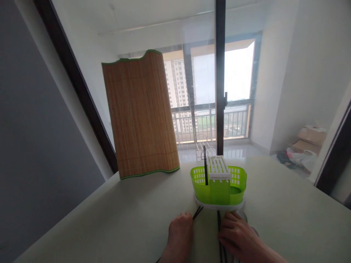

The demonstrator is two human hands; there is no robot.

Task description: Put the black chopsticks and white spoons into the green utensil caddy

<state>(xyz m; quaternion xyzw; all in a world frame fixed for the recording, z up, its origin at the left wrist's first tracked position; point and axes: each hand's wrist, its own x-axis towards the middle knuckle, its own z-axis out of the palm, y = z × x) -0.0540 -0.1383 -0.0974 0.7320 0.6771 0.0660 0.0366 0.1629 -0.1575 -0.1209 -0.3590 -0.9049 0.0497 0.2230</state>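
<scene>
Crowding at the basket's foot: loose sticks, metal pieces, two hands

Left hand (181,228): closed around a pair of dark chopsticks (197,213), tips showing near the basket. Risk: the pair is slim and the tips spread slightly; a slack hold could let one roll free.

Right hand (237,230): low on the table (109,219), fingers bent beside loose dark sticks (219,219) and over metal utensils (242,215). Whether it grips any of them cannot be told. Risk: being bunched together, several could come up at once, or the metal could slide from under the palm.

Green basket (219,193): upright on its white tray (214,207), just beyond both hands. Probably light; a knuckle or stick tip against the tray edge could shove it back.

White slotted rack (218,168): across the basket's middle. Risk: if merely resting there, a knock could shift it.

Standing chopsticks (205,171): one upright group beside the rack. Tall and thin, likely to tip if the basket is jolted.

Bamboo mat (142,120): on its edge, curved, well apart from the hands. Its support is unclear; a bumped table could topple it.
</scene>
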